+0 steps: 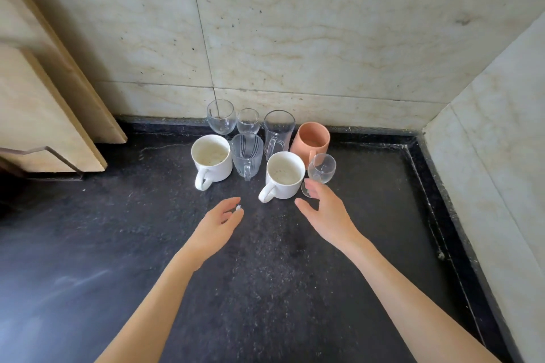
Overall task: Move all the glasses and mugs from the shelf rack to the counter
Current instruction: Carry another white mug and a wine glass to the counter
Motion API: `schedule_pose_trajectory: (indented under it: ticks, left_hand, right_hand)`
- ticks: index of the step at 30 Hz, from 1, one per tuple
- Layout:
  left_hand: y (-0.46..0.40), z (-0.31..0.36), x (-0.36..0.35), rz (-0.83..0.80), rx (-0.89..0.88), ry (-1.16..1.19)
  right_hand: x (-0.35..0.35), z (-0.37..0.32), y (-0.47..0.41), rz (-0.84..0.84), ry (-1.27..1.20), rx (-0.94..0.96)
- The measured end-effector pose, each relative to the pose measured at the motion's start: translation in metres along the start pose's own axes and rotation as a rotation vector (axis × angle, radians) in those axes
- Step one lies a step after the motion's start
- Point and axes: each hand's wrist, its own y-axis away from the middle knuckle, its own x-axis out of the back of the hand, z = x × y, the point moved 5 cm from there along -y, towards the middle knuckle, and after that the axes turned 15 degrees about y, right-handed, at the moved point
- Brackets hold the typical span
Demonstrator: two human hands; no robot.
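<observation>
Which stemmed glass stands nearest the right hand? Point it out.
The small wine glass at the front right, beside the near white mug. The right hand is almost at its foot; the other two stemmed glasses stand at the back wall.

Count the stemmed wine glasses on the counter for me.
3. Two stand at the back wall, a large one and a small one; a third stands front right, by the right hand.
</observation>
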Motion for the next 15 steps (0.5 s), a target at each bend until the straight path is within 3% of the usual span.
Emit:
schedule_pose_trajectory:
  ticks: [5, 9, 12, 15]
  left_hand:
    - [0.056, 0.038, 0.044, 0.183, -0.285, -0.292]
    - [0.124, 0.048, 0.074, 0.360, -0.411, -0.368]
    - [0.186, 0.033, 0.090, 0.511, -0.450, -0.386]
    - [0.257, 0.000, 0.096, 0.692, -0.380, -0.460]
  right_hand:
    - [0.022, -0.078, 0.029, 0.036, 0.080, 0.313]
    - [0.026, -0.136, 0.065, 0.061, 0.187, 0.579]
    - [0.013, -0.167, 0.102, 0.039, 0.258, 0.777]
    - [-0.011, -0.187, 0.148, -0.021, 0.350, 0.975]
